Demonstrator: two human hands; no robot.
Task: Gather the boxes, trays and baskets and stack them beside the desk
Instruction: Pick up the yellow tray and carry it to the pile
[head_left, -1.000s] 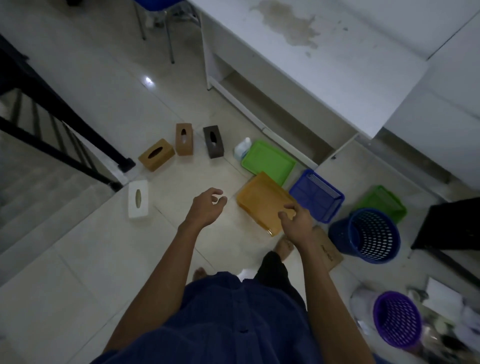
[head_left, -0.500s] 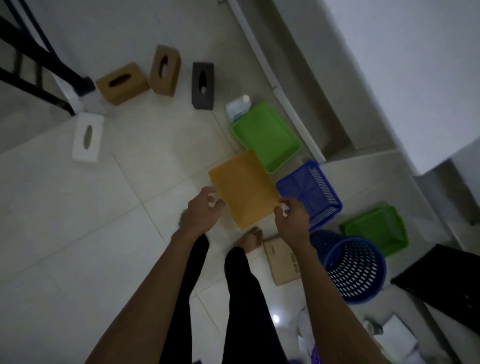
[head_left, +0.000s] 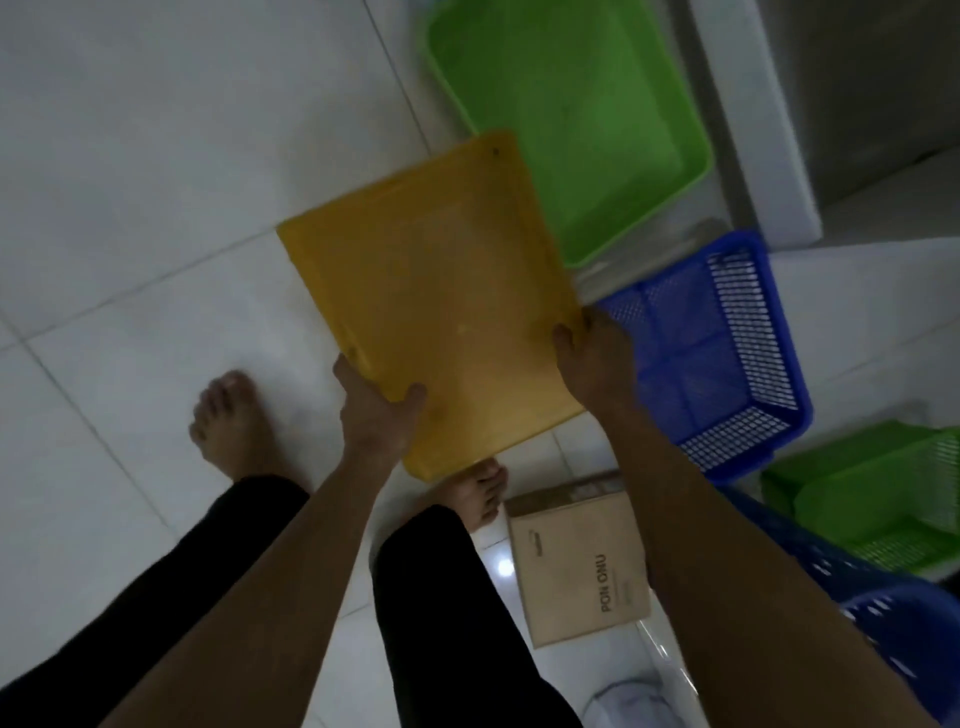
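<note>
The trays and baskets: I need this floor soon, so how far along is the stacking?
Barely started: no stack is visible. In hand: left hand and right hand grip the yellow tray. Remaining: green tray, blue basket, green basket and cardboard box lie spread on the floor.

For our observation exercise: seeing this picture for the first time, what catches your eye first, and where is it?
The flat orange plastic tray at the centre stands out, gripped at its near-left edge by the left hand and at its right edge by the right hand. Beyond it lies a green plastic tray, and to its right a blue mesh plastic basket.
</note>
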